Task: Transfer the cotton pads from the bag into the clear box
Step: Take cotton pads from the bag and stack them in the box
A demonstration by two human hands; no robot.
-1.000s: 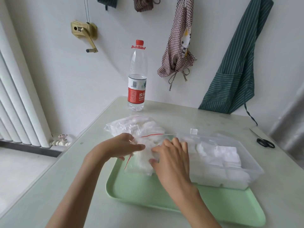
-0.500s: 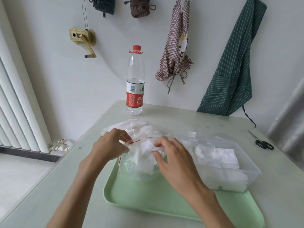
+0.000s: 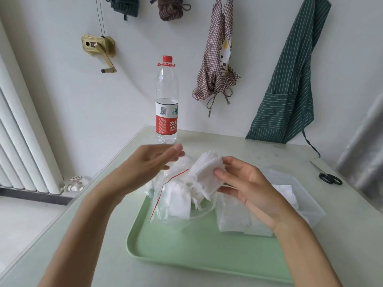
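Cotton pads (image 3: 207,171) sit pinched in the right hand (image 3: 248,187) above the bag (image 3: 176,204); left hand (image 3: 153,162) hovers loose-fingered.

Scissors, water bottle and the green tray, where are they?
scissors (image 3: 330,179), head view, black handle loops.
water bottle (image 3: 166,125), head view, red label.
green tray (image 3: 186,245), head view, bare floor.

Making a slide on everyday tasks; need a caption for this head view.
Right hand lifts a stack of cotton pads from the bag toward the clear box.
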